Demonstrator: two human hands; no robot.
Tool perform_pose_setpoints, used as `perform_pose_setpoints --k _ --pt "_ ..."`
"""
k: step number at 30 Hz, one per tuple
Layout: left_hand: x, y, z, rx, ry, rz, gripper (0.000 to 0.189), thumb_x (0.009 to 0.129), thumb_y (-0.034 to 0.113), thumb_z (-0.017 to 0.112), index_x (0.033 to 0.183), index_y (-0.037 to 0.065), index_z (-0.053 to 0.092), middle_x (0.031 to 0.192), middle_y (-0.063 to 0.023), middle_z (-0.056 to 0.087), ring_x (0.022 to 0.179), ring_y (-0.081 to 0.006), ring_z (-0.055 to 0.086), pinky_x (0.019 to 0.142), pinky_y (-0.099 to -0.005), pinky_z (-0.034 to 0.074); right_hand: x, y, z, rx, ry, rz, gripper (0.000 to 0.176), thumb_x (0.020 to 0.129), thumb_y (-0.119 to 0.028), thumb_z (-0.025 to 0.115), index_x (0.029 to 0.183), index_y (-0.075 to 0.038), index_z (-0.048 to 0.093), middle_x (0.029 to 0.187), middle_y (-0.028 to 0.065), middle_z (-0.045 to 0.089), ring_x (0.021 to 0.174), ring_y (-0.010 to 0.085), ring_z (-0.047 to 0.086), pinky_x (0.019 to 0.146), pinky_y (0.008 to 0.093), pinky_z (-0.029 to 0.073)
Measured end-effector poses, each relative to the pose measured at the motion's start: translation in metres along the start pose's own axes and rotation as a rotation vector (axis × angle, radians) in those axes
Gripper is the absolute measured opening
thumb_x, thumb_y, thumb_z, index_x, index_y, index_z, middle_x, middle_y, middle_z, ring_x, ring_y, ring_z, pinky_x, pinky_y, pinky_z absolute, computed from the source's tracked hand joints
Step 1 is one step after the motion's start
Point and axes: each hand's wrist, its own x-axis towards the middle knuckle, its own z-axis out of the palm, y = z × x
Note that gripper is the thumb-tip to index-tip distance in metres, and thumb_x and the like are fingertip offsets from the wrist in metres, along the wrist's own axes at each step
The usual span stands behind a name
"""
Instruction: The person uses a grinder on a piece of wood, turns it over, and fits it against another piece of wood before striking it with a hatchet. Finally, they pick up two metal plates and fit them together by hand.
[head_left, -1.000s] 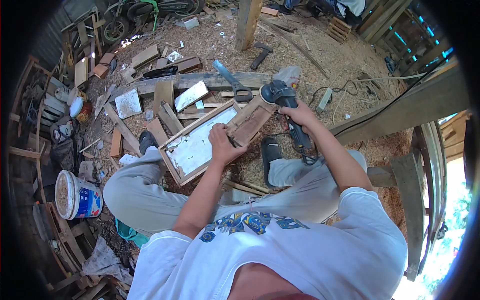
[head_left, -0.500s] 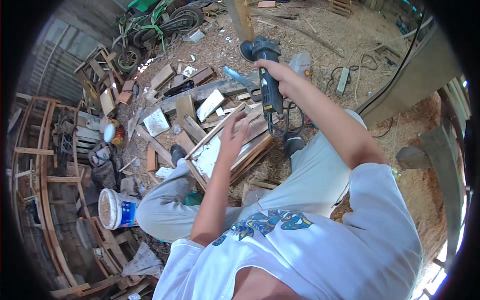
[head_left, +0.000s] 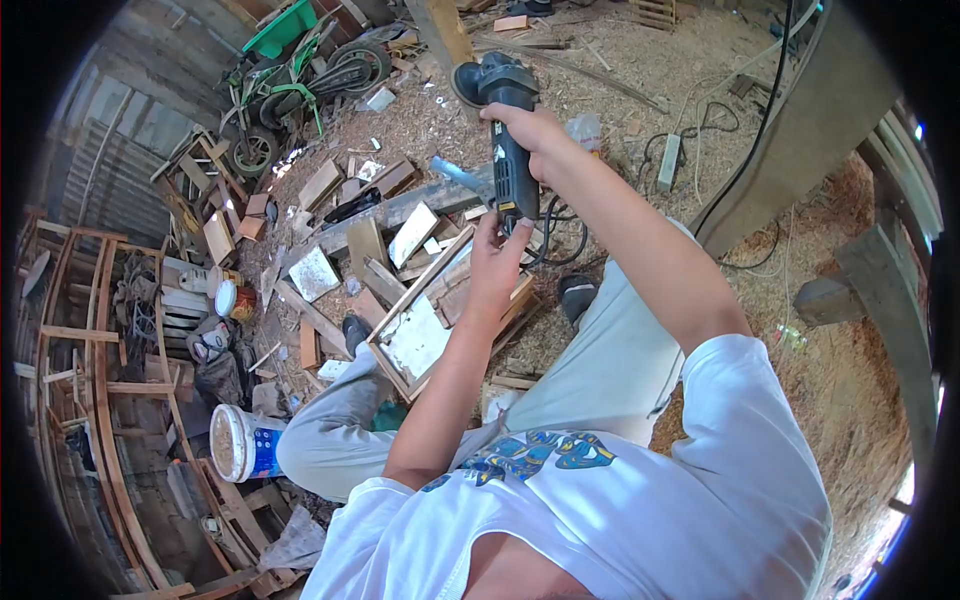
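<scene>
1. The angle grinder (head_left: 512,170) has come up off the wooden frame (head_left: 421,286), to the upper middle of the view.
2. The right hand (head_left: 528,132) is wrapped tight round it.
3. The left hand (head_left: 497,262) has left the wooden frame for the grinder's back end; I can't tell if it grips.
4. So work on the wood looks paused.

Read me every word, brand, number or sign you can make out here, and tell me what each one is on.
No text can be read with certainty.
Angle grinder: small white and yellow markings on its body, too small to read.
White bucket: blue label, too small and blurred to read.
White T-shirt: patterned chest print, no legible letters.
</scene>
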Motion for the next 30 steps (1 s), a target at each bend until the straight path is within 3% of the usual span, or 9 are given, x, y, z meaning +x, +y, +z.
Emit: perform_pose_setpoints --k 5,7,9,11,12,15,20,26,30 --pt "0.0 -0.006 0.022 -0.075 -0.071 -0.014 0.043 0.097 0.024 0.074 0.13 0.001 0.059 0.116 -0.0026 0.065 0.106 -0.0117 0.057 0.095 -0.0304 0.043 0.012 0.001 -0.027 -0.092 0.045 -0.036 0.043 0.077 -0.022 0.085 0.107 0.0 0.064 0.086 0.0106 0.063 0.07 0.0245 0.063 0.064 0.0486 0.055" --pt "0.001 -0.01 0.03 -0.116 -0.1 -0.018 0.04 0.096 0.025 0.075 0.127 0.003 0.061 0.114 -0.0018 0.066 0.105 -0.0117 0.057 0.095 -0.0315 0.044 0.005 -0.004 -0.034 -0.085 0.02 0.011 0.035 0.082 -0.022 0.083 0.106 -0.005 0.064 0.075 0.008 0.063 0.061 0.0232 0.066 0.056 0.0393 0.054" --pt "0.001 -0.017 0.035 -0.088 -0.067 0.016 0.038 0.091 0.028 0.079 0.115 0.002 0.065 0.101 -0.0045 0.066 0.092 -0.0142 0.06 0.079 -0.0332 0.045 -0.003 -0.004 -0.043 -0.082 0.017 0.035 0.038 0.081 -0.02 0.083 0.109 -0.003 0.064 0.076 0.0085 0.062 0.058 0.0254 0.065 0.053 0.0435 0.056" --pt "-0.008 -0.017 0.034 0.716 0.134 0.44 0.043 0.085 0.032 0.081 0.112 0.002 0.066 0.096 -0.0096 0.065 0.091 -0.0278 0.062 0.087 -0.0439 0.044 0.0 0.002 -0.054 -0.036 0.05 0.089 0.034 0.082 -0.019 0.082 0.106 -0.004 0.063 0.075 0.009 0.062 0.057 0.0267 0.067 0.051 0.0434 0.056" --pt "-0.013 -0.016 0.036 0.724 0.165 0.528 0.048 0.079 0.035 0.081 0.111 0.002 0.066 0.099 -0.0143 0.064 0.098 -0.0372 0.06 0.096 -0.0521 0.039 -0.006 0.004 -0.056 -0.022 0.063 0.065 0.034 0.083 -0.019 0.082 0.106 -0.004 0.061 0.073 0.0093 0.062 0.057 0.0266 0.067 0.051 0.0437 0.057" --pt "-0.025 0.001 0.041 0.867 0.314 0.787 0.045 0.075 0.029 0.083 0.108 0.004 0.067 0.103 -0.0136 0.066 0.101 -0.0332 0.062 0.091 -0.0476 0.043 0.009 0.018 -0.076 0.037 0.025 0.199 0.035 0.084 -0.018 0.08 0.108 -0.003 0.059 0.074 0.0103 0.061 0.057 0.0271 0.067 0.051 0.0452 0.058" --pt "-0.027 0.016 0.039 0.849 0.322 0.89 0.054 0.066 0.03 0.085 0.11 0.007 0.065 0.113 -0.0118 0.06 0.111 -0.0343 0.057 0.097 -0.052 0.041 0.04 0.053 -0.116 0.155 -0.172 0.26 0.039 0.087 -0.016 0.076 0.118 -0.002 0.057 0.098 0.0158 0.069 0.082 0.0343 0.077 0.066 0.049 0.065" --pt "-0.021 0.017 0.034 0.848 0.346 0.916 0.057 0.065 0.027 0.086 0.112 0.008 0.062 0.117 -0.0118 0.057 0.114 -0.035 0.055 0.104 -0.0531 0.04 -0.002 0.026 -0.095 0.115 0.015 0.308 0.036 0.09 -0.018 0.071 0.117 -0.001 0.056 0.097 0.0172 0.07 0.088 0.039 0.077 0.072 0.0476 0.065" --pt "-0.009 0.029 0.01 0.719 0.155 0.851 0.052 0.073 0.026 0.086 0.115 0.006 0.062 0.117 -0.0153 0.059 0.114 -0.0386 0.057 0.103 -0.0499 0.043 -0.009 0.015 -0.097 0.111 0.1 0.356 0.038 0.087 -0.029 0.074 0.109 0.0 0.06 0.084 0.0161 0.069 0.068 0.0288 0.071 0.063 0.0459 0.062"
